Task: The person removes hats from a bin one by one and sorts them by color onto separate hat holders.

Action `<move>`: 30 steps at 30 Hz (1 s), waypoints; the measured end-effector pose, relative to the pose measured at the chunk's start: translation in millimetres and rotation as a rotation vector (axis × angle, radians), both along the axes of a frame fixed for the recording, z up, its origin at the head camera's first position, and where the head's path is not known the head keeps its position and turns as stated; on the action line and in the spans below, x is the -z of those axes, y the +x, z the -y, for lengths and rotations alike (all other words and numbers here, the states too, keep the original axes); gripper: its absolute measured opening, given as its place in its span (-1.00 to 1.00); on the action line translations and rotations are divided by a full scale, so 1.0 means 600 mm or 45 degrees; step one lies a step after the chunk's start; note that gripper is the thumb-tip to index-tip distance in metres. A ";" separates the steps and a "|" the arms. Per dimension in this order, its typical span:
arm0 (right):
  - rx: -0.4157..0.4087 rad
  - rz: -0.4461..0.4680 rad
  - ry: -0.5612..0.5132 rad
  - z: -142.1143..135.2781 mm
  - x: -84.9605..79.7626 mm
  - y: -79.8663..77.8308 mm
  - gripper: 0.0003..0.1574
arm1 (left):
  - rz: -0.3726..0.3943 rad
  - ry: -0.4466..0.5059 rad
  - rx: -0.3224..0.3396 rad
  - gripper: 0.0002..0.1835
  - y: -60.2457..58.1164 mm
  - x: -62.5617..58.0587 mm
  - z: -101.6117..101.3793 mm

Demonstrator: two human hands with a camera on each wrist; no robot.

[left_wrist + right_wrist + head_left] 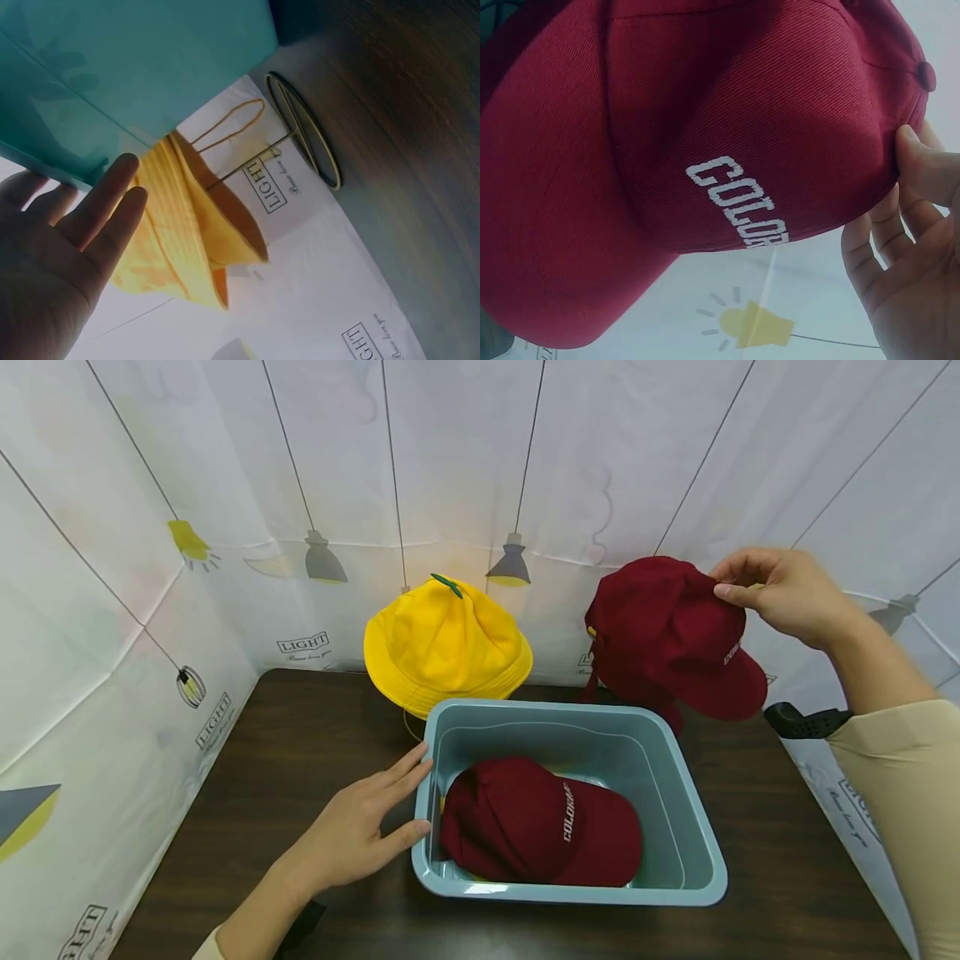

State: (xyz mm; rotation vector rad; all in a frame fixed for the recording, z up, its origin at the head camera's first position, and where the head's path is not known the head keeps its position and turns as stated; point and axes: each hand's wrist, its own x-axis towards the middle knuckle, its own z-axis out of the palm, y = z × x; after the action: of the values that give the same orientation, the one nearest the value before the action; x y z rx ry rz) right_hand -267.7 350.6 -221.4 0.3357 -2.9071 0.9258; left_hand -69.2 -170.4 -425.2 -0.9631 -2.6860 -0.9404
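Observation:
My right hand (795, 593) pinches the crown of a dark red baseball cap (660, 618) between thumb and fingers, at the back right above the table. White raised letters (739, 202) run across its front in the right wrist view, and the brim points down. A second dark red cap (525, 827) lies in the pale blue plastic basin (705, 868), its brim toward the right. Along the basin's left rim, my left hand (360, 827) rests its extended fingertips. The left wrist view shows those fingers (109, 199) against the basin wall.
A yellow bucket hat (450, 643) with a green sprout on top sits on a wire stand (304, 131) behind the basin. The dark wooden table (285, 760) meets white printed curtains (465, 460) at the back and sides.

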 end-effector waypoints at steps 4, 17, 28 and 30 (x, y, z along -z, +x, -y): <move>0.002 0.016 -0.004 -0.005 0.015 -0.005 -0.69 | 0.002 0.014 0.006 -0.25 0.001 0.001 0.000; -0.030 0.027 0.010 -0.020 0.051 -0.018 -0.67 | 0.002 0.015 0.006 -0.25 0.000 0.001 0.000; 0.001 0.059 -0.015 -0.016 0.084 -0.033 -0.65 | -0.009 0.023 0.015 -0.26 -0.002 0.006 0.000; 0.005 0.056 -0.023 -0.015 0.087 -0.035 -0.64 | -0.006 0.024 0.013 -0.26 -0.002 0.005 0.000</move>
State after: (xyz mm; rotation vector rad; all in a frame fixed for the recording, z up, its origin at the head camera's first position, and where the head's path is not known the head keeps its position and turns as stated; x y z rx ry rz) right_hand -288.6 359.3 -273.8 0.3125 -2.9362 0.9705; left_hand -70.5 -170.3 -428.3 -0.9748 -2.6660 -0.9623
